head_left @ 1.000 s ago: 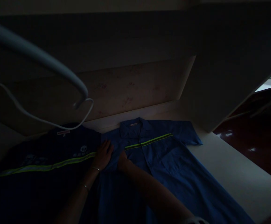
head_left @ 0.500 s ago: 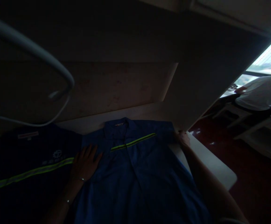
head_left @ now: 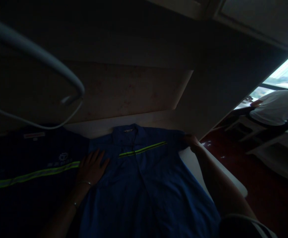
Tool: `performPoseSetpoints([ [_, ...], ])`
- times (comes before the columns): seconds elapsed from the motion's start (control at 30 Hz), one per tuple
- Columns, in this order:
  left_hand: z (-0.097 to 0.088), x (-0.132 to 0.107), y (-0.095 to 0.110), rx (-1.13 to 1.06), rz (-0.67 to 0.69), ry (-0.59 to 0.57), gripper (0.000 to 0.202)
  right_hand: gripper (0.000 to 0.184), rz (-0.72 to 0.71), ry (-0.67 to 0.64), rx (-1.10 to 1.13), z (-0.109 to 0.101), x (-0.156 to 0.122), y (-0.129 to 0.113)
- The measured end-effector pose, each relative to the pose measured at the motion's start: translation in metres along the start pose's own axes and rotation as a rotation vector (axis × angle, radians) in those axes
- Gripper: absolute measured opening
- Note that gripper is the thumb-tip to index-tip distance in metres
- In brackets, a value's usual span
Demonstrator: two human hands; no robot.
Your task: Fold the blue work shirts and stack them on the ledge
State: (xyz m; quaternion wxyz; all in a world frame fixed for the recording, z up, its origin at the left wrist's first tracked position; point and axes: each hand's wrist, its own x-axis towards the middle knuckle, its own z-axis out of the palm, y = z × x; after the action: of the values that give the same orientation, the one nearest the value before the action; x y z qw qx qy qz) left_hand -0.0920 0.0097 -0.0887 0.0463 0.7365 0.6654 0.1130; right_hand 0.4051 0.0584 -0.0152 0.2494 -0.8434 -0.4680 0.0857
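A blue work shirt (head_left: 144, 185) with a collar and a yellow-green stripe across the chest lies spread on a pale table. To its left is a darker navy work garment (head_left: 34, 153) with a white gear logo and a similar stripe. My left hand (head_left: 94, 167) lies flat where the two garments meet, fingers spread and wearing bracelets at the wrist. At the far right, my right hand (head_left: 192, 140) holds the end of the blue shirt's short sleeve. Its fingertips are dim and partly hidden.
A thick white curved tube (head_left: 59, 69) with a thin cable hangs at upper left. A dark panel (head_left: 129, 89) stands behind the table (head_left: 233, 178), whose rounded corner is at right. Beyond the red floor (head_left: 220, 145), a person in a white top (head_left: 272, 107) leans over by a window.
My right hand has shifted slightly, turning at the sleeve end, and the sleeve looks straighter. My left hand stays flat on the cloth. The view has tilted a little.
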Motion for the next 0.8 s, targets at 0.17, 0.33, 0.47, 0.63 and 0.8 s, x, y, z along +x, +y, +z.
performPoseSetpoints([
  [0.17,-0.003,-0.002,0.003,0.107,0.011,-0.003,0.060,0.039,-0.271,-0.119,-0.166,-0.008,-0.008,-0.031],
  [0.33,-0.002,-0.002,0.003,0.189,0.026,0.004,0.062,0.042,-0.590,-0.272,-0.252,0.014,-0.063,-0.072],
  [0.47,-0.001,-0.001,0.002,0.193,0.016,0.000,0.062,0.031,-0.860,-0.433,-0.335,0.031,-0.113,-0.087],
  [0.63,-0.004,-0.003,0.002,0.199,0.044,0.020,0.062,0.035,-0.719,-0.219,-0.232,0.034,-0.109,-0.078],
  [0.8,-0.003,-0.003,0.001,0.186,0.045,0.041,0.062,0.041,-0.655,-0.208,-0.282,0.045,-0.094,-0.055],
])
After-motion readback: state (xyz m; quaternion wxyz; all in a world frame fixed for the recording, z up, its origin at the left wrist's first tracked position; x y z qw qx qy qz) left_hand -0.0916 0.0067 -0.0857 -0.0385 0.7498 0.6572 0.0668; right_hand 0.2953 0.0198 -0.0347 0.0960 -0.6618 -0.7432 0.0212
